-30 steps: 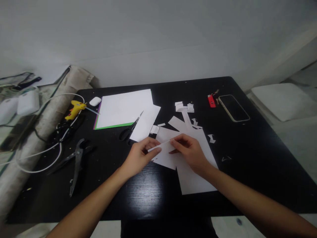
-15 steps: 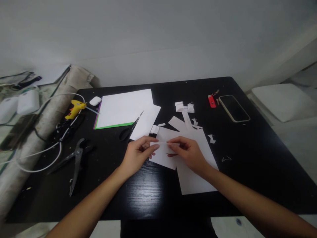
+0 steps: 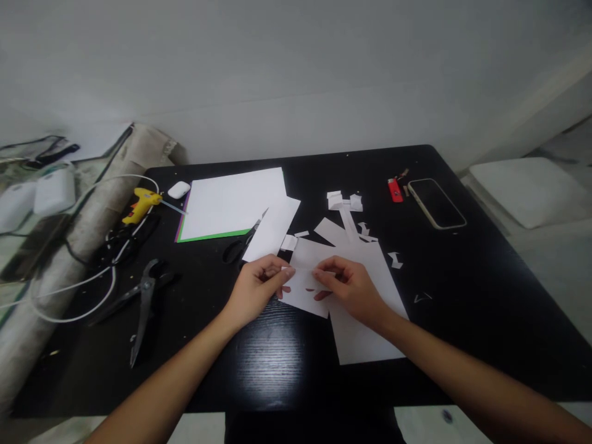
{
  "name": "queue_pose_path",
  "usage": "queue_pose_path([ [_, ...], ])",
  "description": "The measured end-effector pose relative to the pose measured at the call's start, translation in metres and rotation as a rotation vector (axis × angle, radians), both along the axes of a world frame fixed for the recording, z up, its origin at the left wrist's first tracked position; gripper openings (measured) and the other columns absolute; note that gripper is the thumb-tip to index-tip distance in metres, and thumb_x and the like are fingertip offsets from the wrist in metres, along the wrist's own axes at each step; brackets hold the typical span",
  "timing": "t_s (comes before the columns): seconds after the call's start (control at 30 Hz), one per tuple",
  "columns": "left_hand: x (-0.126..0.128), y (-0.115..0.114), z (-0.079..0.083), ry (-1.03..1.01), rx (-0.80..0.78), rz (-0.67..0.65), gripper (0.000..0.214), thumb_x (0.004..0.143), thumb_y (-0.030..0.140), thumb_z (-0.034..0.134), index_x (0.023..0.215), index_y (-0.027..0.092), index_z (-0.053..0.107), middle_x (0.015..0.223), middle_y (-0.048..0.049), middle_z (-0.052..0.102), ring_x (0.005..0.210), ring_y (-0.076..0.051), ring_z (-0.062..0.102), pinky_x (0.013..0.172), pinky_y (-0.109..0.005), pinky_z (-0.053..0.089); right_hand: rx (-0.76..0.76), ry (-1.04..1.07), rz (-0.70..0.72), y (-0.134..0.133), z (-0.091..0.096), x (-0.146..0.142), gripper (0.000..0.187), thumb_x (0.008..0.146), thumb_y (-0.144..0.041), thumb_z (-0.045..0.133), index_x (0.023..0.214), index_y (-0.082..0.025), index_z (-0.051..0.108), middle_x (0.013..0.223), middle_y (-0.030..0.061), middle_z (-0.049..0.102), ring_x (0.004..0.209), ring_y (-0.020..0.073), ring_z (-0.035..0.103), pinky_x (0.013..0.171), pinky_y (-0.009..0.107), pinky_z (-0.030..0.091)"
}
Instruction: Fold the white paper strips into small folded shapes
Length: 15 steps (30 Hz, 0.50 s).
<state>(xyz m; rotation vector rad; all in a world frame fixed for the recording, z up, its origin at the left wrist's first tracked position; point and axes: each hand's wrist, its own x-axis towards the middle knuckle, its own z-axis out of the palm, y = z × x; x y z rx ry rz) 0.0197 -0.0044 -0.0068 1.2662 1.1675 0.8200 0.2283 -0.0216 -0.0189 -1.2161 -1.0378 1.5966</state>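
Between my two hands is a small piece of white paper (image 3: 303, 279), hard to tell apart from the white sheets below it. My left hand (image 3: 259, 285) pinches its left end between thumb and fingers. The right end is pinched by my right hand (image 3: 352, 287), with some fingertips showing under the lower edge. Beneath lies a cut sheet of paper (image 3: 303, 301), overlapping a larger white sheet (image 3: 365, 339). Just beyond my left hand, a white paper strip (image 3: 272, 228) rests partly over black-handled scissors (image 3: 232, 251).
A stack of paper (image 3: 231, 200) with coloured edges lies at the back. To the left are a yellow glue gun (image 3: 142, 203), large scissors (image 3: 147, 287) and a white cable (image 3: 113, 290). Paper scraps (image 3: 395, 259), a red lighter (image 3: 394, 190) and a phone (image 3: 437, 203) lie right.
Both hands stay nearly in place. The fingers have shifted a little on the small paper piece, and more of the right fingertips shows below it.
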Motion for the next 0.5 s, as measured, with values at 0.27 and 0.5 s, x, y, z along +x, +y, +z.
queue_pose_path([
  [0.27,0.0014,-0.0039,-0.0042,0.056,0.028,-0.119,0.021,0.088,0.037,0.07,0.083,0.016,0.071,0.066,0.0017,0.066,0.047,-0.009,0.059,0.056,-0.025,0.058,0.036,-0.026,0.078,-0.0023,-0.002,-0.001,0.028,0.079,-0.043,0.081,0.084,-0.017,0.073,0.081,0.0021,0.067,0.064,0.0148,0.067,0.06,0.032,0.065],
  [0.5,-0.0039,-0.0007,-0.0008,0.107,0.111,-0.073,0.02,0.089,0.034,0.069,0.082,0.016,0.073,0.068,-0.0002,0.068,0.051,-0.011,0.063,0.049,-0.02,0.05,-0.038,0.021,0.084,0.0035,0.0056,0.0044,0.027,0.076,-0.041,0.084,0.081,-0.017,0.074,0.076,0.0012,0.069,0.063,0.0141,0.066,0.059,0.03,0.063],
])
